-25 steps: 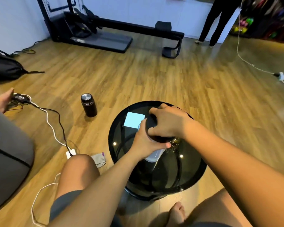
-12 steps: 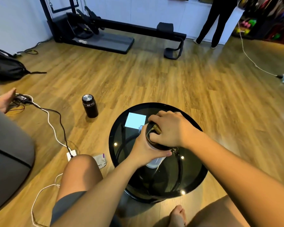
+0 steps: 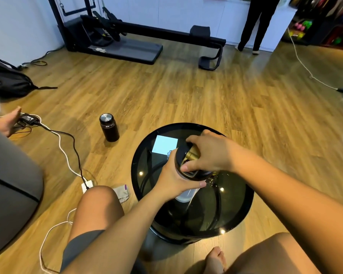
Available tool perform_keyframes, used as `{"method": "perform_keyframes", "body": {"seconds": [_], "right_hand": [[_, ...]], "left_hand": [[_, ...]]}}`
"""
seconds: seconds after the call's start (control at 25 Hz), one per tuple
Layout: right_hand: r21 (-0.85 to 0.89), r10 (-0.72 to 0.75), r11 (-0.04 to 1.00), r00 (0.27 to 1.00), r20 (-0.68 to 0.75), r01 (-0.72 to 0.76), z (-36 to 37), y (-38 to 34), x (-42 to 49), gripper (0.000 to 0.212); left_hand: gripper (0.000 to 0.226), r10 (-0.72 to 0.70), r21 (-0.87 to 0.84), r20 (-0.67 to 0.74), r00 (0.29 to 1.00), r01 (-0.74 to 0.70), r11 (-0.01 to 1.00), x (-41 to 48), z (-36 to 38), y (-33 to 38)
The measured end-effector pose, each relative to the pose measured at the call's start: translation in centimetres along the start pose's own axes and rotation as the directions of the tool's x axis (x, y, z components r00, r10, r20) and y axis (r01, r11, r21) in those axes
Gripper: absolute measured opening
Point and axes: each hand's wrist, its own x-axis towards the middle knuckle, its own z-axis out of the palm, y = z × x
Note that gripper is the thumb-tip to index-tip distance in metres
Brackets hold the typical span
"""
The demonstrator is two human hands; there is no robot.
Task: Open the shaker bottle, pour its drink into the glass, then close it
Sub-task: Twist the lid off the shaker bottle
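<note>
A shaker bottle [image 3: 185, 195] with a frosted clear body stands upright on the round black glass table [image 3: 238, 210]. My left hand [image 3: 173, 179] is wrapped around its upper body. My right hand [image 3: 208, 153] grips the black lid [image 3: 183, 153] from above, fingers around its rim; a gold cap piece [image 3: 192, 155] shows under the fingers. Just right of the bottle, a glass [image 3: 214, 177] is mostly hidden behind my right hand; only glints of it show.
A light blue square reflection [image 3: 164, 144] lies on the tabletop at the back left. A dark flask [image 3: 109, 127] stands on the wood floor to the left. Cables and a white plug [image 3: 87, 184] lie by my left knee. A person stands far back by exercise equipment.
My right hand has turned on the lid, uncovering the gold cap piece. The left hand keeps its hold on the bottle. The view has shifted slightly.
</note>
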Motion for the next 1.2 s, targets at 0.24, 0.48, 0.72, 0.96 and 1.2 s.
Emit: {"method": "perform_keyframes", "body": {"seconds": [0.24, 0.48, 0.72, 0.96, 1.2], "right_hand": [[0.13, -0.045, 0.991, 0.998, 0.034, 0.04, -1.4, 0.4, 0.5, 0.088], [-0.13, -0.146, 0.981, 0.989, -0.01, 0.144, -0.8, -0.8, 0.5, 0.085], [0.127, -0.201, 0.967, 0.969, -0.142, 0.219, -1.4, 0.6, 1.0, 0.08], [0.007, -0.249, 0.968, 0.967, -0.062, 0.25, 0.8, -0.4, 1.4, 0.057], [0.14, -0.233, 0.951, 0.937, -0.259, 0.275, 0.7, -0.5, 1.3, 0.053]], "left_hand": [[0.1, 0.011, 0.03, -0.019, 1.0, -0.011, 0.999, 0.3, 0.0, -0.2], [0.097, 0.026, 0.011, -0.015, 1.0, -0.026, 1.0, 0.4, 0.0, -0.2], [0.099, 0.048, 0.011, -0.012, 0.999, -0.048, 0.999, 0.3, -0.1, -0.2], [0.099, 0.053, 0.019, -0.013, 0.999, -0.053, 0.998, 0.3, -0.1, 0.0], [0.1, 0.055, 0.023, -0.009, 0.998, -0.055, 0.998, 0.3, -0.1, 0.0]]}}
